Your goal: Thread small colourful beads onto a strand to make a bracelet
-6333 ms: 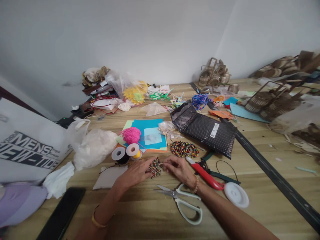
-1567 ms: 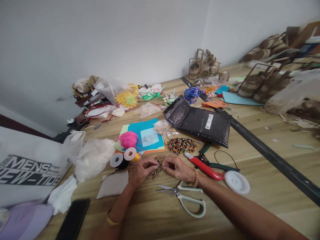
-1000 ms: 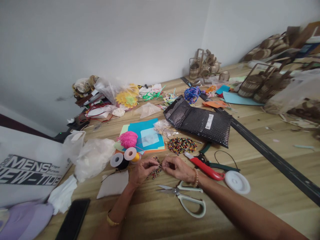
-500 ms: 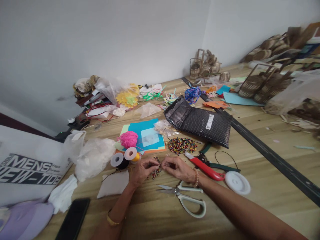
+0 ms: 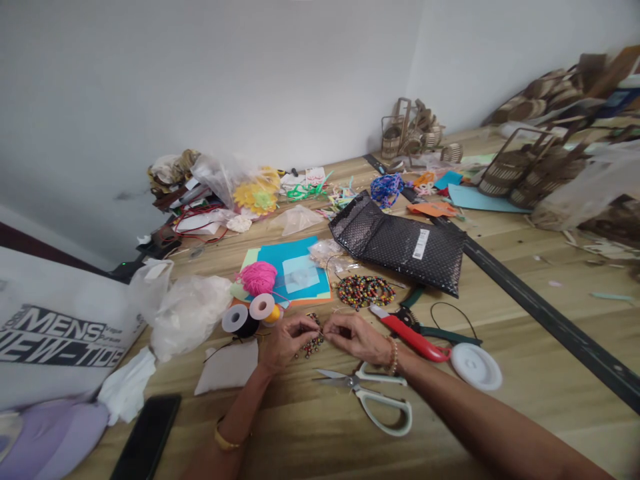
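Observation:
My left hand (image 5: 289,341) and my right hand (image 5: 356,335) meet fingertip to fingertip over the table, each closed in a pinch. Between them runs a thin cord (image 5: 321,331), too small to make out clearly. Loose multicoloured beads (image 5: 313,345) lie just beneath, partly hidden by the fingers. Beyond my right hand a coiled string of beads (image 5: 366,292) rests on the wood. White-handled scissors (image 5: 385,400) lie spread apart below that hand. Two thread spools, one black (image 5: 246,321) and one yellow (image 5: 270,311), stand beside my left hand.
Pink yarn (image 5: 258,277) sits on blue paper (image 5: 320,259). A black bubble mailer (image 5: 400,247) lies behind the bead coil. Right of my hand are a red-handled knife (image 5: 417,340), green-handled pliers (image 5: 413,298) and a white disc (image 5: 476,367). A phone (image 5: 146,437) lies at front left.

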Tool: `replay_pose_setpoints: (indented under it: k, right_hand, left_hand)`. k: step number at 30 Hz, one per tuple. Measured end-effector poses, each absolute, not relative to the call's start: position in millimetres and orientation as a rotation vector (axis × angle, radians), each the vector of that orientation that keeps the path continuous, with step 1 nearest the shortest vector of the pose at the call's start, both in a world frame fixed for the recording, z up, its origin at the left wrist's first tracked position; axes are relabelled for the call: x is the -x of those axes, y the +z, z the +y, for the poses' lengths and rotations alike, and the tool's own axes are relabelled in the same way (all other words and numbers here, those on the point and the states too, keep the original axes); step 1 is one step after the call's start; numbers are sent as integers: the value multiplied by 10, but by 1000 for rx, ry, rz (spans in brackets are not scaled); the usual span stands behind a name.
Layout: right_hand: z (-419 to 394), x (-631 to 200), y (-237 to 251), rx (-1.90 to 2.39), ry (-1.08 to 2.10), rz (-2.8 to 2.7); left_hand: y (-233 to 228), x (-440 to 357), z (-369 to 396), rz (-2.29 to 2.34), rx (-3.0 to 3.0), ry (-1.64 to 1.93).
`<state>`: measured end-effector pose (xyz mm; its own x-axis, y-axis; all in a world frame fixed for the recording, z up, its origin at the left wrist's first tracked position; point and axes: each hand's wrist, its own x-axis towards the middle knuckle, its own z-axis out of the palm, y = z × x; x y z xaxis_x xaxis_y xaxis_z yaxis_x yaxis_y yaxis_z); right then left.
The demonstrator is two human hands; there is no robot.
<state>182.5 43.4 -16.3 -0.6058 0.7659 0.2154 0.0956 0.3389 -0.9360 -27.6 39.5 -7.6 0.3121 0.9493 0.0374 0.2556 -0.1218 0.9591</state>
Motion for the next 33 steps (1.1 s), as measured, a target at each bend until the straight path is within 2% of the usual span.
replay_pose_setpoints:
  k: [33]
  right_hand:
    - [443,-1809,-189,802,1239,-1955]
  left_hand:
    - [-47,221,319,1155,-1721,855]
